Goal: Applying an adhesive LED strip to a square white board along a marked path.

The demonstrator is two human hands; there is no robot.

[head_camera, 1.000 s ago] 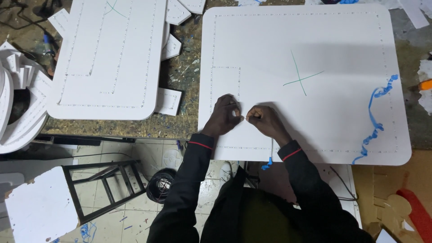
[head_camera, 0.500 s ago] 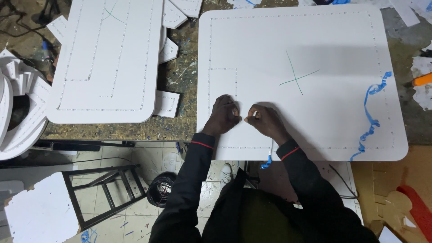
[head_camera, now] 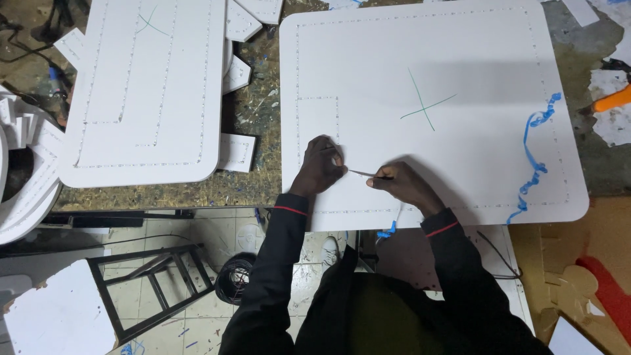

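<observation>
A large white rounded board (head_camera: 434,59) lies on the workbench, edged with small dotted holes and marked with a green cross (head_camera: 426,105). My left hand (head_camera: 321,165) rests on it near the front edge, fingers closed by the corner of a dotted rectangle. My right hand (head_camera: 401,185) sits beside it, pinching a thin dark strand (head_camera: 363,173) that stretches across to my left fingers. A blue ribbon end (head_camera: 388,230) hangs below the board's front edge under my right wrist.
A curled blue ribbon (head_camera: 536,161) lies along the board's right edge. A second white board (head_camera: 148,98) lies at left among white offcuts (head_camera: 236,151). An orange tool (head_camera: 611,100) sits far right. Below the bench are a black metal frame (head_camera: 151,283) and a wire coil (head_camera: 235,276).
My hands were together on the board; now my right hand has drawn away to the right, stretching the thin strand between them. The view has shifted slightly.
</observation>
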